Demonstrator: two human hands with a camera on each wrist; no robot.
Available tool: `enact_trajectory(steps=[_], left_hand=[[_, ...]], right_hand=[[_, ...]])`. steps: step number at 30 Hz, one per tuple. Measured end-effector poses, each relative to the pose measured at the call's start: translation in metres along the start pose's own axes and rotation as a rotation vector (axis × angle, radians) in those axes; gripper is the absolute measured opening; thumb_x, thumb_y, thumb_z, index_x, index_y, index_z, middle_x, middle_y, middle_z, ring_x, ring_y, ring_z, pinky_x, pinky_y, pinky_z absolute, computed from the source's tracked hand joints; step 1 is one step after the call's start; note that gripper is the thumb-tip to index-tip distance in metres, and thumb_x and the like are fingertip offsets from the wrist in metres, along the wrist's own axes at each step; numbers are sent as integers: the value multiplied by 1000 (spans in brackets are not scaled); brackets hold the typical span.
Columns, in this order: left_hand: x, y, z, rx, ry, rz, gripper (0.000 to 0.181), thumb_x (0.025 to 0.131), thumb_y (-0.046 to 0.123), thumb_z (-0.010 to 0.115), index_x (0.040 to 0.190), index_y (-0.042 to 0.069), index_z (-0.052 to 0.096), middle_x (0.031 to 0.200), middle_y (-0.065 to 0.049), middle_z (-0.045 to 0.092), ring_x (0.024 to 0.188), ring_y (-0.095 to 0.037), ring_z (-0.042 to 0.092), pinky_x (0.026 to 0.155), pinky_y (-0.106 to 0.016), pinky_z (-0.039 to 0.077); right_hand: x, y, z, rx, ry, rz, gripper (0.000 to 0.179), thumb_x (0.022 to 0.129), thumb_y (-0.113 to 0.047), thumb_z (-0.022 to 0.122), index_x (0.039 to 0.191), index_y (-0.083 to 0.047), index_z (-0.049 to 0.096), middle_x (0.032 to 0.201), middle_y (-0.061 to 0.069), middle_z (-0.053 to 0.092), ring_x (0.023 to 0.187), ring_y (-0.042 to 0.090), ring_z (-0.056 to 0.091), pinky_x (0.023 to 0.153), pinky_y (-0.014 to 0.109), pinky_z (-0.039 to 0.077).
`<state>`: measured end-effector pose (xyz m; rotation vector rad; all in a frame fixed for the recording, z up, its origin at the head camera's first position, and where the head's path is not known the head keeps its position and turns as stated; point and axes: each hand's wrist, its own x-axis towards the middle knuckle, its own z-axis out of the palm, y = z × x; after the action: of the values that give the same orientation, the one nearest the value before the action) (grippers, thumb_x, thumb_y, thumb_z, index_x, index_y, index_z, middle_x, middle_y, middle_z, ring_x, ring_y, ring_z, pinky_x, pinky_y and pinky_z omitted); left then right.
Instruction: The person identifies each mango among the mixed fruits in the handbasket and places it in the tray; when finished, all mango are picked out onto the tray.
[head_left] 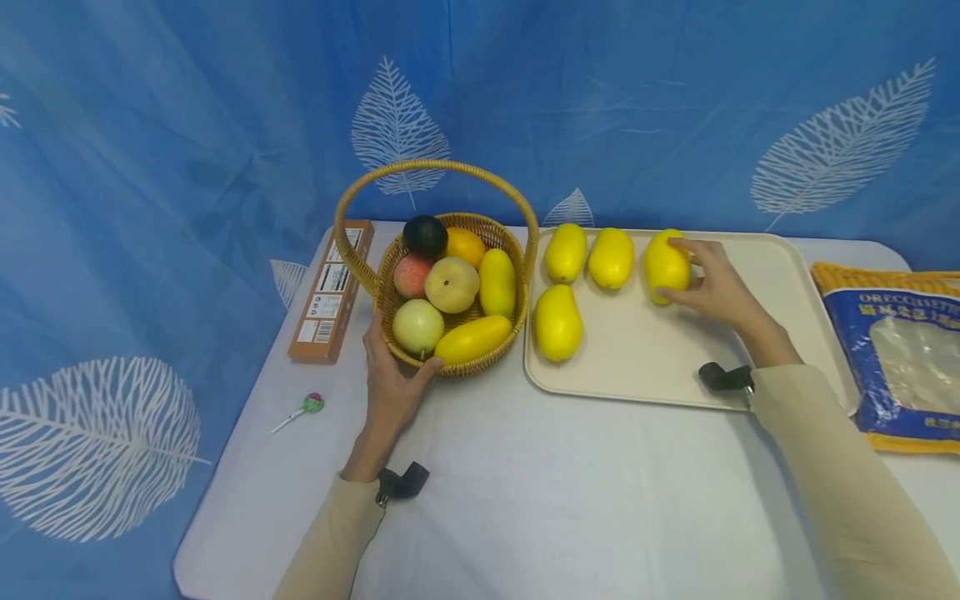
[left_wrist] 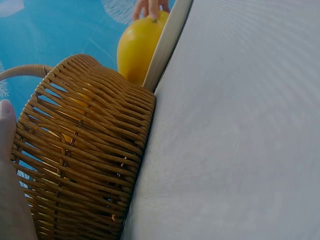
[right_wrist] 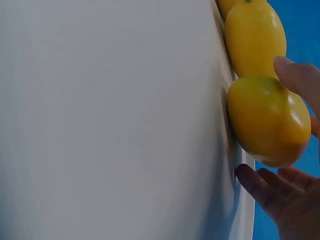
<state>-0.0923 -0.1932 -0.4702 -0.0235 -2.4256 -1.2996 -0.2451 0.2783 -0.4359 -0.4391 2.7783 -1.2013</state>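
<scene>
The left hand (head_left: 393,392) pinched the basket (head_left: 489,225) before it, thumb at the rim; the right hand (head_left: 715,286) arched thumb and fingers round a yellow fruit (head_left: 665,268).

- Tabletop (head_left: 570,492): white-covered, corners rounded; carries the items below.
- Wicker basket (head_left: 487,362): upright, left of centre towards the far edge, handle arching above.
- Tray (head_left: 637,350): cream, shallow, rectangular; immediately right of the basket.
- Box (head_left: 330,292): long, orange-brown, white-labelled; lying left of the basket.
- Lollipop (head_left: 312,403): green and red head, pale stick; nearer than the box.
- Bag (head_left: 900,358): blue and yellow, beside the tray's right edge, partly out of view.
</scene>
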Motion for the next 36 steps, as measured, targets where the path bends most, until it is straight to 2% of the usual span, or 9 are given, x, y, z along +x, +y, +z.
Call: enact_trajectory(steps=[13, 15, 17, 20, 21, 25, 28, 31, 36], left_hand=[[1, 0, 0, -8, 3, 6, 117, 77, 75, 61, 156, 4, 9, 155, -20, 22, 145, -32, 25, 117, -56, 23], [1, 0, 0, -7, 3, 7, 117, 77, 75, 60, 156, 4, 10, 155, -20, 22, 145, -32, 25, 117, -56, 23], [1, 1, 0, -2, 1, 4, 118, 77, 76, 59, 156, 4, 9, 155, -20, 22, 145, -32, 25, 117, -55, 23], [0, 1, 0, 5, -4, 2, 118, 77, 77, 59, 156, 4, 9, 155, -20, 22, 145, -32, 25, 117, -55, 23], [0, 1, 0, 8, -7, 2, 118, 77, 77, 59, 156, 4, 9, 155, -20, 22, 145, -32, 25, 117, -56, 23], [0, 1, 0, 12, -5, 8, 118, 77, 77, 58, 156, 4, 9, 155, -21, 22, 144, -33, 25, 117, -56, 23], [0, 1, -1, 15, 2, 14, 118, 78, 77, 57, 156, 4, 9, 155, -21, 23, 144, -33, 26, 117, -56, 23], [0, 1, -1, 19, 3, 11, 117, 78, 77, 58, 156, 4, 9, 155, -21, 23, 144, -33, 26, 117, -56, 23], [0, 0, -1, 19, 3, 6, 117, 78, 77, 58, 156, 4, 9, 155, -20, 22, 145, -32, 25, 117, -56, 23]], right_hand=[[-3, 4, 0, -28, 5, -14, 86, 82, -14, 80, 152, -7, 31, 145, 31, 24, 130, 49, 31, 75, -3, 37], [-4, 5, 0, -45, 9, -7, 87, 82, -15, 80, 153, -8, 31, 147, 31, 23, 132, 49, 29, 87, 11, 46], [-6, 5, 0, -59, 9, 2, 88, 82, -17, 80, 153, -10, 30, 148, 31, 21, 135, 50, 27, 98, 35, 49], [-10, 3, -2, -77, 31, 4, 87, 81, -18, 81, 153, -10, 32, 151, 33, 18, 139, 52, 22, 103, 69, 32], [-12, 1, -2, -84, 44, 0, 86, 81, -18, 81, 152, -10, 34, 152, 32, 17, 140, 52, 20, 104, 72, 28], [-17, -12, -4, -102, 127, -75, 78, 80, -16, 81, 147, -11, 42, 154, 29, 19, 142, 50, 20, 108, 74, 19], [-18, -29, -4, -91, 169, -165, 77, 78, -12, 82, 146, -13, 45, 154, 26, 24, 142, 47, 23, 108, 74, 20], [-18, -47, -4, -76, 177, -226, 78, 75, -9, 83, 145, -14, 47, 154, 24, 26, 142, 46, 24, 107, 74, 21], [-19, -68, 1, -68, 152, -274, 78, 75, -8, 83, 144, -15, 47, 156, 20, 24, 142, 45, 25, 106, 74, 23]])
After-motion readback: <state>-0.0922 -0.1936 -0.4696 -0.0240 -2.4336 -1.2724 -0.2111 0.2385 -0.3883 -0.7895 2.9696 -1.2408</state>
